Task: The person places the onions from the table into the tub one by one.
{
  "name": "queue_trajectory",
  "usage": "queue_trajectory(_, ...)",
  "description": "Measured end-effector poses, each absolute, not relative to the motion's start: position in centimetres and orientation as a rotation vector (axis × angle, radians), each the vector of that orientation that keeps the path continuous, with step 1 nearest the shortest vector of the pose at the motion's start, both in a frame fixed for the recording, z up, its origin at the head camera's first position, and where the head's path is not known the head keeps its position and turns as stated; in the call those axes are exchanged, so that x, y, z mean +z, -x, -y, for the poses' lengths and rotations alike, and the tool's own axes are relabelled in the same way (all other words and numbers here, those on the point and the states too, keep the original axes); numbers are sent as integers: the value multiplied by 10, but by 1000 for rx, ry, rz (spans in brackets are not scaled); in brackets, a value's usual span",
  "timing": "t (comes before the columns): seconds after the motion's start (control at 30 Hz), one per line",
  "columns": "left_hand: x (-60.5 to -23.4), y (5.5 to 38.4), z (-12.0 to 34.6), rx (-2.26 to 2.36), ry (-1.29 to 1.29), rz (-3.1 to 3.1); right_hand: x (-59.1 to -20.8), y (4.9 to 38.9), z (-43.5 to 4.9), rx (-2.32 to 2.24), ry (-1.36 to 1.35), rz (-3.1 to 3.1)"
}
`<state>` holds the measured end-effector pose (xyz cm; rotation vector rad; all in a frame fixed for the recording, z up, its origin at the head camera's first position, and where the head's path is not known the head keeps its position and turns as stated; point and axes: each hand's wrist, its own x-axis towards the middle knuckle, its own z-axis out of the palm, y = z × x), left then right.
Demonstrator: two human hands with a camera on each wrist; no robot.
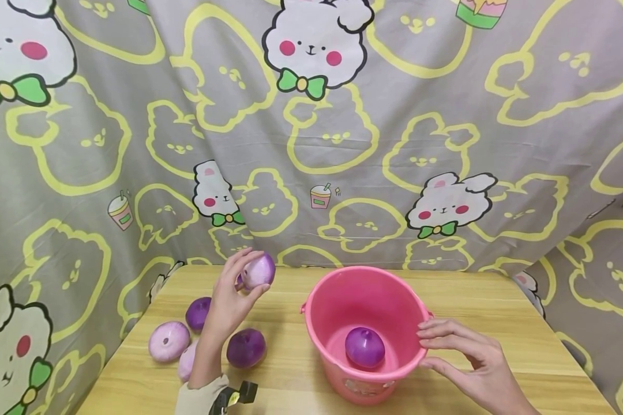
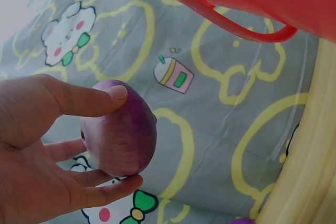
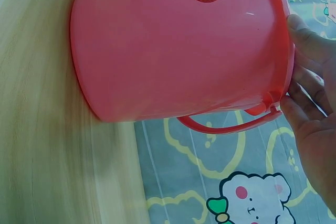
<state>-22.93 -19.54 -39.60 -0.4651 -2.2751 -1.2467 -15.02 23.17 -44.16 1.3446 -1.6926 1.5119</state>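
My left hand [image 1: 233,297] holds a red onion [image 1: 261,272] in the air, left of the pink bucket [image 1: 337,369]. In the left wrist view, the thumb lies on one side of this onion [image 2: 121,129] and the fingertips on the other. My right hand [image 1: 477,363] rests its fingertips and thumb against the bucket's right rim, fingers fairly straight. The right wrist view shows those fingers [image 3: 310,40] touching the rim. Inside the bucket, one purple onion [image 1: 365,347] lies at the bottom.
Several onions lie on the wooden table [image 1: 285,386] at left: a pale one [image 1: 169,341], a dark one [image 1: 198,313], another dark one [image 1: 246,347], and one [image 1: 187,363] partly hidden by the left forearm. A patterned grey curtain [image 1: 342,190] hangs behind the table.
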Motion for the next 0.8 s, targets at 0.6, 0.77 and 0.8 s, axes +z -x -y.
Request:
queue_trajectory(0.6, -384, 217, 189, -1295, 479, 2210, -421, 141, -222, 1502, -1328, 1682)
queue_trajectory(0.77, -380, 214, 188, -1311, 508, 2186, -424, 141, -223, 1511, -1305, 1707)
queue_trajectory(0.8, -380, 214, 188, -1316, 516, 2179, -425, 141, -223, 1509, -1303, 1709)
